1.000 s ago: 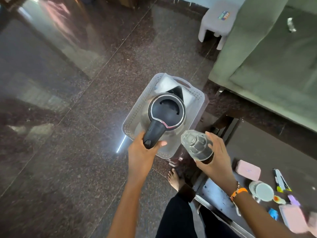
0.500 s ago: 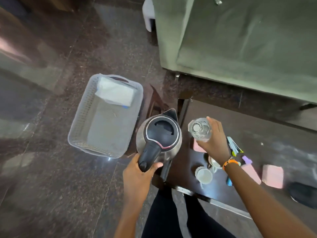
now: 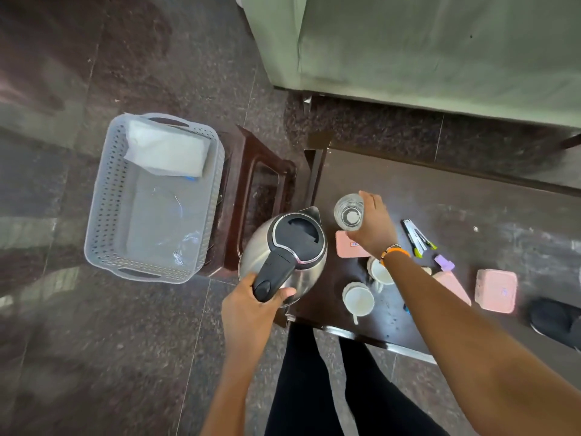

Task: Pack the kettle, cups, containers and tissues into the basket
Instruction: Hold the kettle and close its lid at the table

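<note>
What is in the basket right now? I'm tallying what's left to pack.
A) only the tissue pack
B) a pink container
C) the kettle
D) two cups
A: the basket holds only the tissue pack at its far end; the kettle is in the left hand, the glass in the right hand.

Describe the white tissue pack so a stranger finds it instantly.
Find the grey perforated plastic basket on the dark floor, left of the wooden stool. At its far end lies the white tissue pack, the only item inside, soft and rectangular.
</note>
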Demonstrator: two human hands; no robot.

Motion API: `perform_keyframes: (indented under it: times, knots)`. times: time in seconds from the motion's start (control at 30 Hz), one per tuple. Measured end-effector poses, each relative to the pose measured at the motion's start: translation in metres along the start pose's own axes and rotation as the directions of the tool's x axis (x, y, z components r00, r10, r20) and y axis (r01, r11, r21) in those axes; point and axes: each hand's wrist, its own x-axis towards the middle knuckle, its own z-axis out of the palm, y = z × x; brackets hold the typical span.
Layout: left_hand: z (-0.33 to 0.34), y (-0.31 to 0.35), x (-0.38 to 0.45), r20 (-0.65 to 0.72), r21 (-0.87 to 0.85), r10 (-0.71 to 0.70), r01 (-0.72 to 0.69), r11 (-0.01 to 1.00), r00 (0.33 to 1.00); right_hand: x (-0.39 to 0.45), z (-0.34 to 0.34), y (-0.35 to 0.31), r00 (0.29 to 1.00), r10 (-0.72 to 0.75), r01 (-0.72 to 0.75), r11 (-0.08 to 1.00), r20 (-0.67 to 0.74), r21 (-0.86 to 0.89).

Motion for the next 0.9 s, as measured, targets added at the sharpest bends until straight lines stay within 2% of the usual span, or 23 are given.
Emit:
perform_keyframes:
  times: [0.23,0.37,0.5,0.6,0.9]
  knots:
    - [0.008,0.009,-0.001,0.027,0.035,0.024,-0.025,0.999,0.999,-0.021,0.000,0.021,0.997,-0.022,0.027,0.998,0.079,-0.065]
    - [0.014,0.009,-0.001,0.066,0.075,0.067,-0.072,0.995,0.996,-0.037,0.002,0.034,0.988,-0.041,0.044,0.999,0.150,-0.016]
    - [0.021,0.007,-0.003,0.096,0.098,0.111,-0.120,0.988,0.989,-0.049,-0.004,0.042,0.994,-0.011,0.003,0.997,0.110,0.072]
    - [0.024,0.009,-0.005,0.117,0.140,0.129,-0.145,0.980,0.985,-0.055,-0.007,0.044,0.996,0.011,-0.017,0.997,0.092,0.074]
    - [0.032,0.014,-0.008,0.161,0.148,0.156,-0.180,0.972,0.975,-0.051,-0.010,0.044,0.986,-0.007,0.003,1.000,0.169,0.025]
